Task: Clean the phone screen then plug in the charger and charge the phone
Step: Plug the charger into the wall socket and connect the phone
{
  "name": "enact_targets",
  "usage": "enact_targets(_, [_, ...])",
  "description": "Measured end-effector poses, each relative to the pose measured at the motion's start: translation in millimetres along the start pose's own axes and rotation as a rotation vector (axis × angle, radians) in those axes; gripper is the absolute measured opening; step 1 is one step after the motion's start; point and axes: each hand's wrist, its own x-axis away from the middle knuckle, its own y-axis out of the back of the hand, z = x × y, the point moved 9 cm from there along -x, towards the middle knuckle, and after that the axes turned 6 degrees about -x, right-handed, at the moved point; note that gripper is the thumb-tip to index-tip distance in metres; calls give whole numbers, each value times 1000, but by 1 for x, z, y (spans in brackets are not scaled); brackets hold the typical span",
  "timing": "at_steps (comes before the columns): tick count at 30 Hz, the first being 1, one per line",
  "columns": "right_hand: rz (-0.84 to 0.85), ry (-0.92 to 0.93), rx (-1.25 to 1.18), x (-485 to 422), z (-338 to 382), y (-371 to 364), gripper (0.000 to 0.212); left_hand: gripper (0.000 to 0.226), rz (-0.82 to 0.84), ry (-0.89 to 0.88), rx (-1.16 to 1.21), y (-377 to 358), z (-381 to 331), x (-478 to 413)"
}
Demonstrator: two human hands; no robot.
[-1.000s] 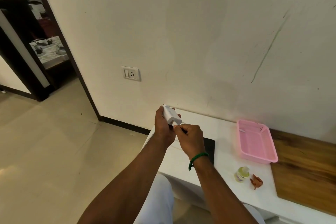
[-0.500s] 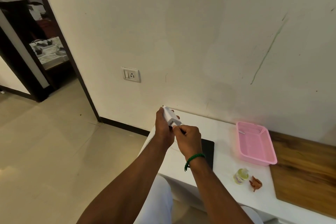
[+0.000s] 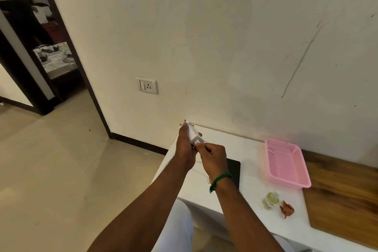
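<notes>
Our left hand [image 3: 185, 149] grips the white charger adapter [image 3: 191, 132] above the tabletop [image 3: 251, 161]; our right hand [image 3: 213, 156] fingers pinch the cable plug [image 3: 196, 141] at its near end

Both arms outstretched; left hand [image 3: 185, 147] gripping, right hand [image 3: 213, 156] pinching, hands touching.

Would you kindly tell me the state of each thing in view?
Charger: unplugged, gripped by left hand
Right hand: pinches charger's lower end
Wall socket: empty
Phone: lying flat, dark face up
Basket: upright
Bottle: upright
Cloth: crumpled
</notes>
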Motion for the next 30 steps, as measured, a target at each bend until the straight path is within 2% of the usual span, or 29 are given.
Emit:
enact_targets(6, [16, 1, -112, -1, 7, 2, 31, 20, 141, -55, 86, -12, -14, 3])
enact_targets(12, [-14, 95, -101, 0, 20, -4, 31, 53, 287, 36, 152, -22, -23, 13])
enact_targets(19, [36, 157, -106, 3, 31, -19, 23, 62, 478, 106, 75, -24, -32, 22])
enact_targets(24, [140, 160, -96, 4, 29, -29, 4, 68, 457, 100, 188, -13, -44, 14])
enact_targets(30, [277, 113, 43, 6, -3, -38, 13, 59, 360, 77, 258, 13, -66, -6])
